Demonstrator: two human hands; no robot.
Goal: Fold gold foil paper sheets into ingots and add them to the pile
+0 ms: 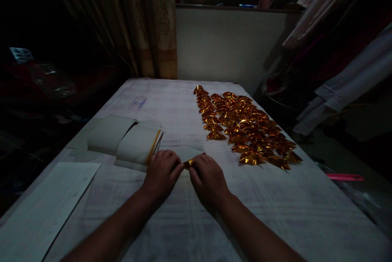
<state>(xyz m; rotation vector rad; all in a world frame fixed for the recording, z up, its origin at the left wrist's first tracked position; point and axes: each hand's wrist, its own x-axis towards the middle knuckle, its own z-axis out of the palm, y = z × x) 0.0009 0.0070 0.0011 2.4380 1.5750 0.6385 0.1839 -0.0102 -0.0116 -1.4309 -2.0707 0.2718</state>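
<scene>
Both forearms (pixel 113 223) bare, incl. wrists (pixel 226 200) & fingers (pixel 177 171).

No text, label or number is legible

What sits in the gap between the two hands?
In the head view, a gold foil piece spans it, reaching from the left hand to the right hand, partly covered by the latter.

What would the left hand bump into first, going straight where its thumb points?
The gold foil, which the left hand seems to touch; just beyond, probably the right hand, though depth is hard to judge.
</scene>
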